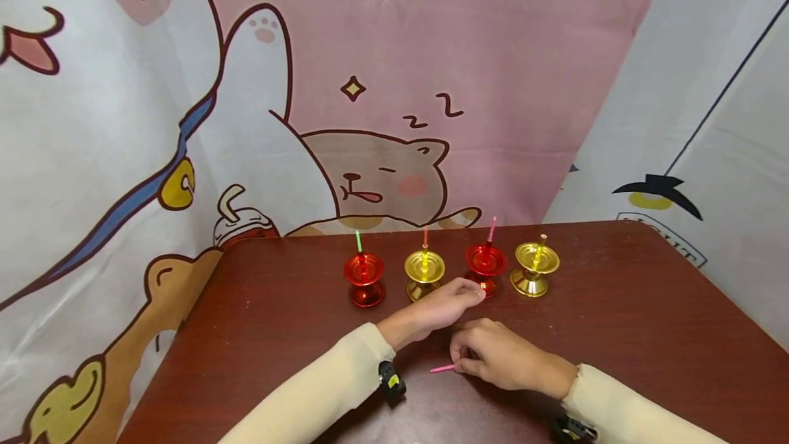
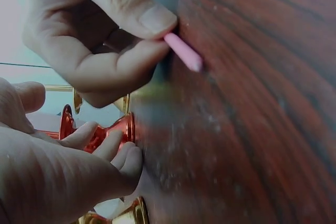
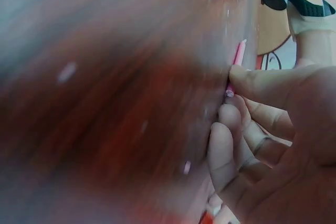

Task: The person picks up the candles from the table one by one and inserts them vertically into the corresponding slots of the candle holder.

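Note:
My right hand pinches a thin pink candle between thumb and index finger, low over the table; one end of it sticks out to the left. Farther forward, my left hand reaches out beside a red candle holder that bears an upright pink candle. In the left wrist view this left hand has loosely bent fingers that overlap the red holder. To the right stands a gold holder with a short upright stem at its centre.
Left of these, a red holder bears a green candle, and a gold holder bears a reddish one. All stand in a row across the dark wooden table. A printed cloth hangs behind it.

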The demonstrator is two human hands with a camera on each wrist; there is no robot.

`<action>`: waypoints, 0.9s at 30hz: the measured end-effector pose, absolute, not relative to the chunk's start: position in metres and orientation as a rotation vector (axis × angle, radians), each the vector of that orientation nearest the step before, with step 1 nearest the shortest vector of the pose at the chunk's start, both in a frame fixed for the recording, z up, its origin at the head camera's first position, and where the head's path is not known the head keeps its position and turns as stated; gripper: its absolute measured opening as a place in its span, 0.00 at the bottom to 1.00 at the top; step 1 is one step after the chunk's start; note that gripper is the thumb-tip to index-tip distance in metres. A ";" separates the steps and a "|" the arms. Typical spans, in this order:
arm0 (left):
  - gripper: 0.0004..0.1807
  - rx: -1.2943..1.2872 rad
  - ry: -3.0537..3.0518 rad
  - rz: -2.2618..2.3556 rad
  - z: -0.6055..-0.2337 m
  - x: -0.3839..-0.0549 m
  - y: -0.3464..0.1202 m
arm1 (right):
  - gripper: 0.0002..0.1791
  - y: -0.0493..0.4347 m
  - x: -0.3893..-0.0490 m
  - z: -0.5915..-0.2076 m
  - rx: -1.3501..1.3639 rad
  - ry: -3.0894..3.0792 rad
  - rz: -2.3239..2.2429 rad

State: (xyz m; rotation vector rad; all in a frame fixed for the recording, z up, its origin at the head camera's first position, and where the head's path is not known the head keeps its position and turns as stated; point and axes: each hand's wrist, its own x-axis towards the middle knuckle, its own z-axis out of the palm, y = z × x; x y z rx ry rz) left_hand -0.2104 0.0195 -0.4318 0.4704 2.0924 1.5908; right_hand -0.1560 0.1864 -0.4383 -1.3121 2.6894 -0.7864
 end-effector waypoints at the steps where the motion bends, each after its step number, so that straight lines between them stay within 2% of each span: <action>1: 0.18 0.480 2.094 1.587 -0.432 -0.210 0.021 | 0.12 0.190 -0.156 -0.438 -1.307 2.688 -0.783; 16: 0.27 0.597 2.113 1.479 -0.433 -0.207 0.054 | 0.15 0.256 -0.158 -0.421 -1.158 2.680 -0.640; 27: 0.33 0.611 2.103 1.539 -0.437 -0.211 0.077 | 0.18 0.283 -0.154 -0.413 -1.034 2.720 -0.488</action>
